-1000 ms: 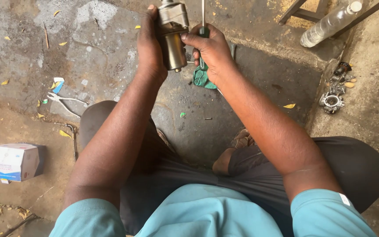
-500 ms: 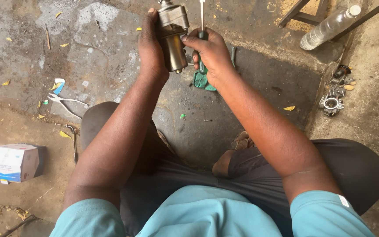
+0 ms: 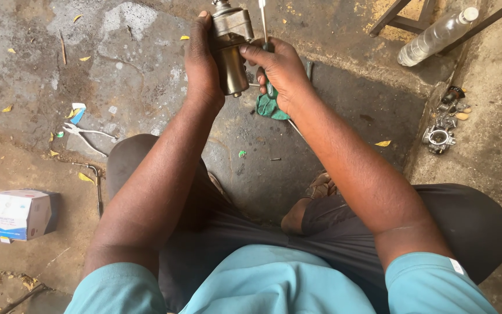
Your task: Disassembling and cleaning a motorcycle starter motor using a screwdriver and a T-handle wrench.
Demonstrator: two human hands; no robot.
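The left hand is gripping a metal part upright. The right hand is clamping a screwdriver, thumb touching the part.

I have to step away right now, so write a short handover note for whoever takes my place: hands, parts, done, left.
Left hand: gripping the brass-coloured metal part, held upright over the concrete floor.
Right hand: closed on a green-handled screwdriver, shaft pointing up beside the part.
Nearby: green rag below the hands, pliers to the left.
Done: part lifted and in hand.
Left: work on the part; its progress cannot be told.
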